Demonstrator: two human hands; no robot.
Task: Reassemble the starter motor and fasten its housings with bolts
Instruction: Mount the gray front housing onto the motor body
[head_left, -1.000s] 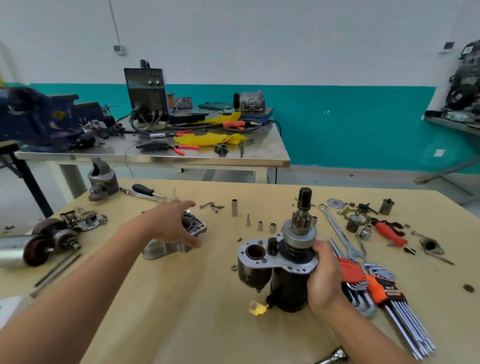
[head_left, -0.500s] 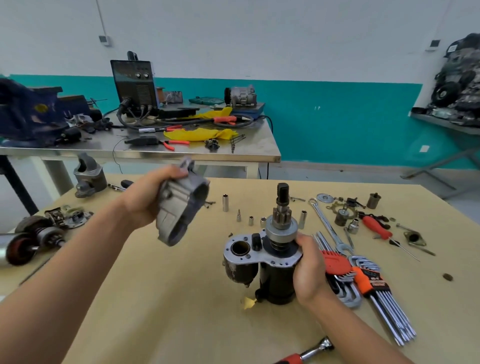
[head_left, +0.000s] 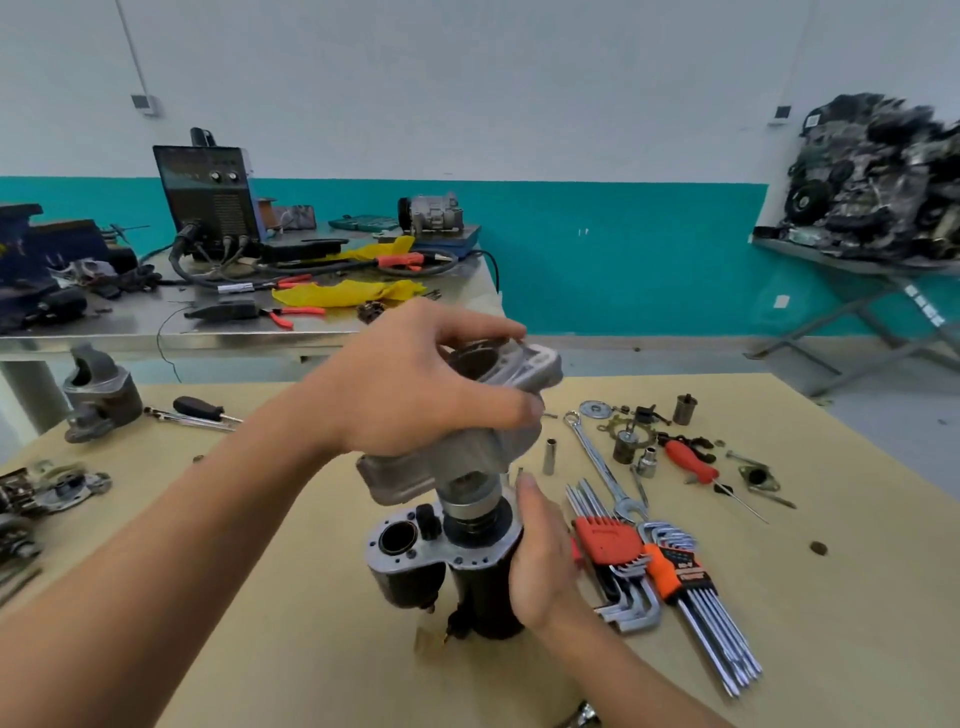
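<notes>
**Nose housing held over the upright starter motor**

Landmark: the starter motor body (head_left: 462, 577), standing upright on the wooden surface (head_left: 291, 644) near the middle of the view.

Far left of the motor, at the surface's edge, lie disassembled metal parts (head_left: 52, 493). Beyond them, toward the far left corner, sits a grey cast housing (head_left: 101, 397) with a black-handled screwdriver (head_left: 200, 408) just to its right.

The left hand (head_left: 410, 384) comes in from the left and sits directly above the motor. Its fingers (head_left: 483, 327) are wrapped over the top and side of the grey nose housing (head_left: 467, 441), clamping it. The housing is tilted, its lower opening over the motor's shaft end; whether it touches the motor's silver flange (head_left: 410, 551) cannot be told, though a gap shows on the left side.

The right hand (head_left: 543, 561) grips the motor's right side, fingers curled around the black body, thumb raised along the upper collar.

Just right of the motor, touching the right hand's edge, lies a set of hex keys in an orange holder (head_left: 613, 543), with a second set of long keys (head_left: 711, 623) beside it. A long combination wrench (head_left: 597, 462) runs away from these toward the far side. Further right are a small socket (head_left: 549, 456), washers and small parts (head_left: 628, 431), and a red-handled screwdriver (head_left: 691, 462).

Behind the motor stands a metal bench (head_left: 234, 327) carrying a welder (head_left: 210, 197) and yellow cloth (head_left: 343, 293).
</notes>
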